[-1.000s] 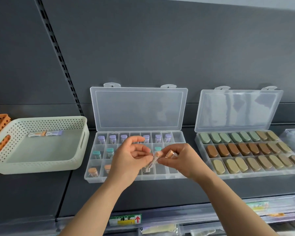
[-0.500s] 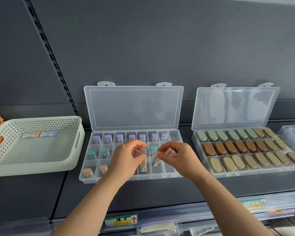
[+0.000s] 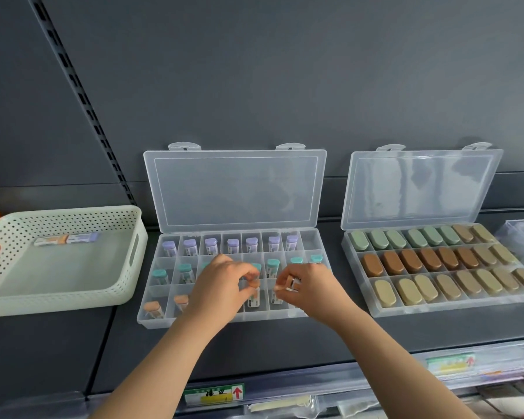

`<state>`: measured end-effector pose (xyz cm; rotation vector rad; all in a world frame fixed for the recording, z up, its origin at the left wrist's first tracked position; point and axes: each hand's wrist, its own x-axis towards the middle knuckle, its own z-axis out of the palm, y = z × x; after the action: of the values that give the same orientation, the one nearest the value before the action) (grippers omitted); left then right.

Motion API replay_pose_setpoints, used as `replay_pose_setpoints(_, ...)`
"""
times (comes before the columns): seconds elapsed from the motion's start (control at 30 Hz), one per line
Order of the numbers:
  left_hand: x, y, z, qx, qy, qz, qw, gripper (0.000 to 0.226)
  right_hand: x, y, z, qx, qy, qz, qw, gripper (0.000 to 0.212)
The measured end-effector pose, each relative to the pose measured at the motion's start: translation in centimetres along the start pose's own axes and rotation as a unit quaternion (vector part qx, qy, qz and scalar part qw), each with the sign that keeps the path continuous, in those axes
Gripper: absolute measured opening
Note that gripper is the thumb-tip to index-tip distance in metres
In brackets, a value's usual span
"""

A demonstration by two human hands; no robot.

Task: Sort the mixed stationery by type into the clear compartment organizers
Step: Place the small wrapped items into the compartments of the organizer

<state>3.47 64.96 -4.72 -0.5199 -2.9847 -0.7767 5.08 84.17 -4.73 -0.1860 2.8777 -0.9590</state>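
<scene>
An orange-capped tube (image 3: 254,294) stands in a front-row compartment of the left organizer (image 3: 152,317), and the fingers of the left hand (image 3: 221,285) are closed on its cap in a pinch. Just beside it, the fingers of the right hand (image 3: 312,285) pinch a second tube (image 3: 276,296) over the next compartment; its cap colour is hard to tell. Both hands cover much of the middle and front rows. Purple-capped tubes (image 3: 189,246) fill the back row, teal-capped tubes (image 3: 159,275) the middle row, and more orange-capped ones (image 3: 152,308) sit at the front left. The raised lid (image 3: 233,192) leans on the grey back wall. To the right, apart, a second organizer (image 3: 372,309) holds rows of oval erasers (image 3: 409,261). To the left, a pale perforated basket (image 3: 58,300) holds one packet (image 3: 67,238). The organizers sit back from the shelf (image 3: 254,346) edge, leaving a bare strip before them.
</scene>
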Motion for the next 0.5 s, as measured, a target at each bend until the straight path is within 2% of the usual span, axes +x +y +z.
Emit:
replay_pose_setpoints(0.17,-0.7,0.1,-0.3,-0.040,-0.002,0.005,0.999,0.020,-0.1,0.0,-0.2,-0.006,-0.012,0.003,1.000,0.014)
replay_pose_setpoints(0.5,-1.0,0.5,-0.5,-0.056,-0.024,-0.004,0.998,0.025,-0.6,-0.2,-1.2,0.027,-0.005,0.020,0.999,0.029)
